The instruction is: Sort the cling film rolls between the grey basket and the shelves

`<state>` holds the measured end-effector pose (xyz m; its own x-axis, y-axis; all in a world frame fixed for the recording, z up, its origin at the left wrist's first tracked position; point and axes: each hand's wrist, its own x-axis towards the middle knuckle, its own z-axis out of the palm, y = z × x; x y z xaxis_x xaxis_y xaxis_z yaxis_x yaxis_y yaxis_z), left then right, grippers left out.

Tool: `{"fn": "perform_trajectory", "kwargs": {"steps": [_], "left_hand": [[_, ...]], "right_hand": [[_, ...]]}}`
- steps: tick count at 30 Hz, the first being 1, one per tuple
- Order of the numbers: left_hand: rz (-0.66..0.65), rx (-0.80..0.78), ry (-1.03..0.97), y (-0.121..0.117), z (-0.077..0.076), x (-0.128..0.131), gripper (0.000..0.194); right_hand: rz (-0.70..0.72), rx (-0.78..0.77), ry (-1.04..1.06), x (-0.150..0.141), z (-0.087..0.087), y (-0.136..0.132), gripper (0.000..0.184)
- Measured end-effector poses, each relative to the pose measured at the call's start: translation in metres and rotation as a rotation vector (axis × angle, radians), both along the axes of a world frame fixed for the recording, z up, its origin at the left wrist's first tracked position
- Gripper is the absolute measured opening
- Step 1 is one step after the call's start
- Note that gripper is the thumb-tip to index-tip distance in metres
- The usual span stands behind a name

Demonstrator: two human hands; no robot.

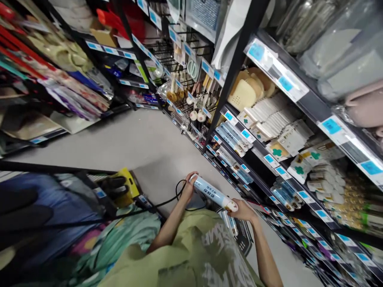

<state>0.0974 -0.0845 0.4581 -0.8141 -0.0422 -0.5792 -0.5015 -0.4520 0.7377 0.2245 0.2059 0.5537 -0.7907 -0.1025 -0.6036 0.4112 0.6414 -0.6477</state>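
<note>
A long light-blue roll-shaped package (211, 191) with printed characters and a white end lies tilted across both my hands in front of my body. My left hand (188, 188) has its fingers wrapped round the package's upper-left end. The lower-right end is gripped by my right hand (243, 210). I cannot tell what is inside the package. Below it, partly hidden by my arm and shirt, is a dark shopping basket (245, 241) with similar light-blue packages (229, 223) in it.
Shelves with blue price tags (285, 83) line the right side, with similar light-blue packs (231, 137) on one. Hanging utensils (193, 69) stand at the back. Left are racks with gloves (56, 48) and folded cloth goods (119, 239). Grey floor (140, 131) runs between.
</note>
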Motion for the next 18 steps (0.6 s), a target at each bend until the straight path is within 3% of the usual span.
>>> {"fn": "perform_trajectory", "kwargs": {"steps": [5, 10, 13, 18], "left_hand": [[-0.074, 0.054, 0.035, -0.016, -0.001, -0.033, 0.052], [-0.22, 0.028, 0.08, -0.043, -0.001, -0.06, 0.049], [-0.267, 0.021, 0.111, -0.066, -0.005, -0.067, 0.045], [-0.289, -0.078, 0.095, -0.104, -0.013, -0.065, 0.053]], "right_hand": [[-0.051, 0.044, 0.104, -0.043, 0.0, 0.006, 0.023], [-0.294, 0.197, 0.24, -0.087, -0.006, 0.036, 0.036], [-0.437, 0.309, 0.317, -0.117, -0.006, 0.055, 0.043], [-0.494, 0.45, 0.366, -0.172, 0.002, 0.078, 0.044]]}}
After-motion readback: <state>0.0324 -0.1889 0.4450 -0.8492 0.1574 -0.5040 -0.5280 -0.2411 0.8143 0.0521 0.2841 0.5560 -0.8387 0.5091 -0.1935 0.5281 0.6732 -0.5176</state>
